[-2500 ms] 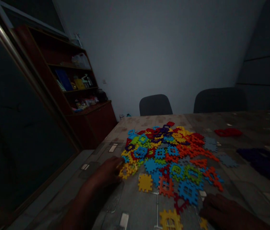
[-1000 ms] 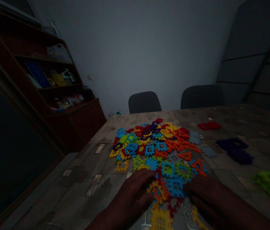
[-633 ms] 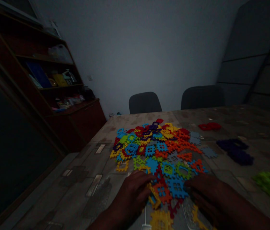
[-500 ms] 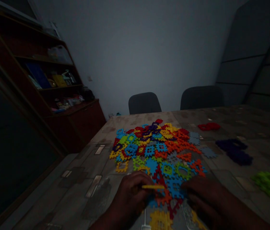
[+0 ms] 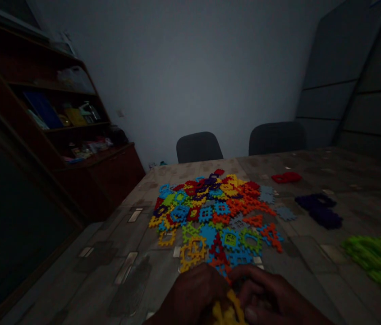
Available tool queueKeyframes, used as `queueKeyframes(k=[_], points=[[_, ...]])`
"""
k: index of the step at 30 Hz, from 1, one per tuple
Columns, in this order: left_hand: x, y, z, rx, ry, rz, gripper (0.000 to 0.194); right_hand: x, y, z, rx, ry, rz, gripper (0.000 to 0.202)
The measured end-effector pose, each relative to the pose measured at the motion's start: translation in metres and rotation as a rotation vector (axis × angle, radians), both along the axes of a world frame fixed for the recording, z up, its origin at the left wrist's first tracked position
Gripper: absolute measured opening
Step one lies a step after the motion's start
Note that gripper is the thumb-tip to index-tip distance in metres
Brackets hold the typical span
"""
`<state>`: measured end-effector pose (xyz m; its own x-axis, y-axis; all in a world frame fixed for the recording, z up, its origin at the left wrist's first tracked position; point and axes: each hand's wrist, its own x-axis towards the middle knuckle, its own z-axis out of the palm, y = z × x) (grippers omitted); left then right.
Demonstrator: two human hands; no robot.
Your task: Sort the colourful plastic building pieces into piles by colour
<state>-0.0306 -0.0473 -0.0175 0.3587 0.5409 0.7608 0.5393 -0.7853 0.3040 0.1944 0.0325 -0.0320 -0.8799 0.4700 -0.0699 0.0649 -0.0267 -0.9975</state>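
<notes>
Close to my body at the bottom of the view, my left hand and my right hand are together around yellow toothed plastic building pieces. Fingers of both hands curl in against the yellow plastic, and the hands cover much of it. Just beyond my left hand lie two overlapping yellow pieces with open centres. Ahead of the hands are a dark red triangular piece, a blue piece and an orange piece, partly hidden by my fingers.
A wide heap of mixed coloured pieces spreads over the patterned table. To the right lie red pieces, dark purple pieces and a green stack. Two chairs stand behind the table, a shelf unit at left.
Both hands have come closer together and lower, towards me, onto the yellow pieces. The yellow piece held edge-on in my left hand is no longer seen there. The view has shifted slightly right.
</notes>
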Motion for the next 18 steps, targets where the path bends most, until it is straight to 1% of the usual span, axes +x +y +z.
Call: queueKeyframes(k=[4, 6, 8, 10, 12, 14, 15, 16, 18], points=[[-0.003, -0.001, -0.006, -0.011, 0.026, -0.004, 0.033, -0.007, 0.000, -0.017, -0.169, 0.036, 0.048, 0.073], [-0.005, -0.003, -0.009, 0.015, 0.066, -0.005, 0.029, -0.011, 0.002, -0.026, -0.216, 0.041, 0.060, 0.075], [-0.006, -0.005, -0.011, 0.042, 0.103, -0.009, 0.029, -0.014, 0.003, -0.034, -0.242, 0.043, 0.052, 0.076], [-0.004, -0.008, -0.009, 0.027, 0.120, -0.017, 0.031, -0.018, 0.001, -0.041, -0.260, 0.065, 0.054, 0.077], [0.000, -0.011, -0.002, -0.007, 0.138, -0.022, 0.031, -0.020, -0.002, -0.043, -0.288, 0.109, 0.056, 0.075], [0.001, -0.013, 0.009, -0.050, 0.158, 0.007, 0.024, -0.019, -0.002, -0.037, -0.329, 0.147, 0.041, 0.073], [0.001, -0.013, 0.014, -0.061, 0.158, 0.030, 0.022, -0.016, -0.001, -0.030, -0.343, 0.156, 0.005, 0.072], [-0.001, -0.013, 0.019, -0.075, 0.136, 0.061, 0.022, -0.012, 0.003, -0.020, -0.344, 0.155, -0.048, 0.071], [-0.008, -0.013, 0.024, -0.178, 0.094, 0.104, 0.023, 0.003, 0.016, 0.006, -0.273, 0.117, -0.231, 0.063]])
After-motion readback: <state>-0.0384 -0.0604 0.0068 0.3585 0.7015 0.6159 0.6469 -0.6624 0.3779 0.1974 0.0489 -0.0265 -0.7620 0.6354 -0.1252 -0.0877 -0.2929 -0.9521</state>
